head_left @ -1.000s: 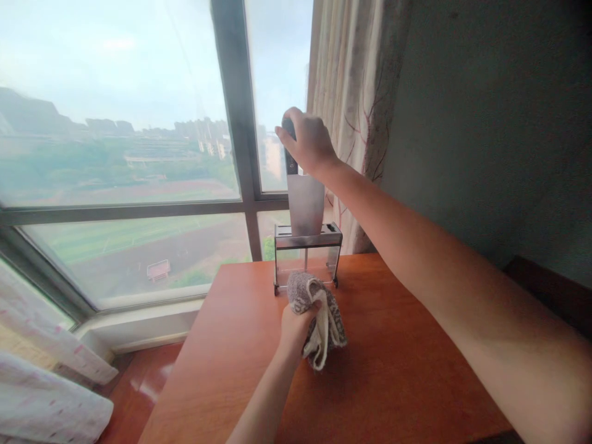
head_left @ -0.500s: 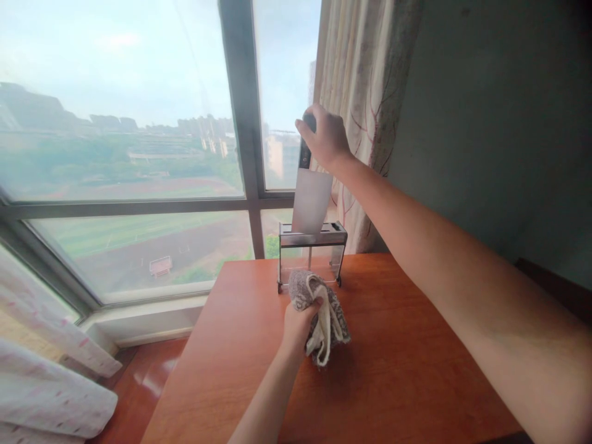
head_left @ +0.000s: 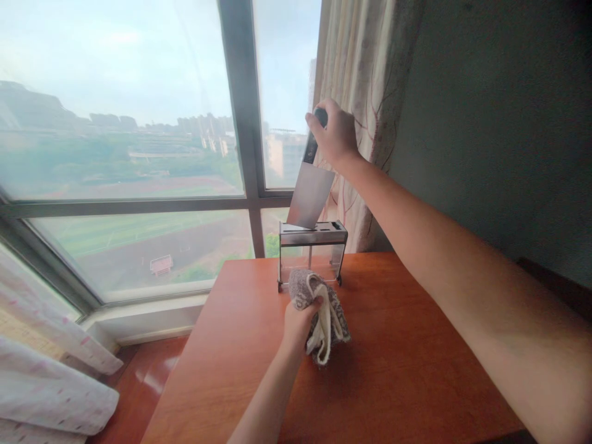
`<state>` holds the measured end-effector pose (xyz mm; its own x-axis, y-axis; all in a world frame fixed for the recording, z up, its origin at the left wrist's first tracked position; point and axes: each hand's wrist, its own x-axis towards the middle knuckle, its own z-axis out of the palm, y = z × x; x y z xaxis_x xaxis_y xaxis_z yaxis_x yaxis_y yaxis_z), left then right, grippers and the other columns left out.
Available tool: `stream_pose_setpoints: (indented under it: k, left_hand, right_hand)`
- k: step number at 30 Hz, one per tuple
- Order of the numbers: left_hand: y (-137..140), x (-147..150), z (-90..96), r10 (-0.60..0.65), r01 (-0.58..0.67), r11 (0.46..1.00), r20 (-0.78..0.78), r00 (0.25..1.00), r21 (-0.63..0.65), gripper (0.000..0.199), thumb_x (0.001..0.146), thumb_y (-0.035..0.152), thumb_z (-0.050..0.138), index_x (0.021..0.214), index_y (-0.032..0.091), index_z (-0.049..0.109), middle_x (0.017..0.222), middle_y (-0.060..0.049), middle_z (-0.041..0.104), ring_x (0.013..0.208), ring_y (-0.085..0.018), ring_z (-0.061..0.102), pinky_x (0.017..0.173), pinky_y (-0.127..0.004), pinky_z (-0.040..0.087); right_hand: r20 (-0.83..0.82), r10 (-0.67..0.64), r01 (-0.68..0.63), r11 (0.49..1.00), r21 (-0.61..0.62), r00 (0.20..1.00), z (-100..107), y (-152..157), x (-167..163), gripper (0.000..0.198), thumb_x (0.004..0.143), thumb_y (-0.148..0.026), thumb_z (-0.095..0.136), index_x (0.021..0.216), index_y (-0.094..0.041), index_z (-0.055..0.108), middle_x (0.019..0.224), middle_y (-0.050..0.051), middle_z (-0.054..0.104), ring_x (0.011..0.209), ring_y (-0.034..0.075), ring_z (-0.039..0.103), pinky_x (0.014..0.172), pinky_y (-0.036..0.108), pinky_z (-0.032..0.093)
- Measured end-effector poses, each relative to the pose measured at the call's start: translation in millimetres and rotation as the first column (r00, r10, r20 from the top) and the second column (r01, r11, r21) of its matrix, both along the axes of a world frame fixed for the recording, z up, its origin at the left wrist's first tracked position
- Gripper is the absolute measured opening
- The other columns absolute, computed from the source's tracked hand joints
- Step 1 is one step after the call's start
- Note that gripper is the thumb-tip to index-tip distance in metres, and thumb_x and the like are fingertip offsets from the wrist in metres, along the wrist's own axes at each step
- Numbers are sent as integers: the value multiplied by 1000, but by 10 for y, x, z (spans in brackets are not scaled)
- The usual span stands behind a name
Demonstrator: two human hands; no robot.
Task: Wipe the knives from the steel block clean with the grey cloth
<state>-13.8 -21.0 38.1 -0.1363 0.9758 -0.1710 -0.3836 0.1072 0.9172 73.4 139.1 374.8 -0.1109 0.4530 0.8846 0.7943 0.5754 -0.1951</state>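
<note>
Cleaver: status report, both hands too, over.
Right hand gripping cleaver by black handle. Left hand clutching bunched cloth. Cleaver tilted, lower end at rack's top; whether in a slot, unclear. Cloth partly blocks view of rack.

I can't make out a word, a number or a brand from here. Low on the black handle [head_left: 311,147] of the knife [head_left: 311,192] there are small pale marks [head_left: 310,153], too tiny for me to tell print from rivets. Beyond the window [head_left: 241,98], a reddish panel [head_left: 161,265] is too blurred to read.
</note>
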Motion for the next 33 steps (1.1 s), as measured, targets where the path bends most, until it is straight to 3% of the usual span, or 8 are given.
stream_pose_setpoints:
  k: [33]
  left_hand:
    - [-14, 2, 32, 17, -17, 1000, -29, 999, 21, 45, 55, 34, 81, 92, 10, 70, 86, -11, 73, 75, -26, 67, 69, -33, 52]
  right_hand:
    - [48, 56, -57, 998, 35, 997, -29, -174, -31, 19, 92, -40, 46, 96, -23, 52, 88, 3, 64, 79, 18, 57, 75, 29, 40]
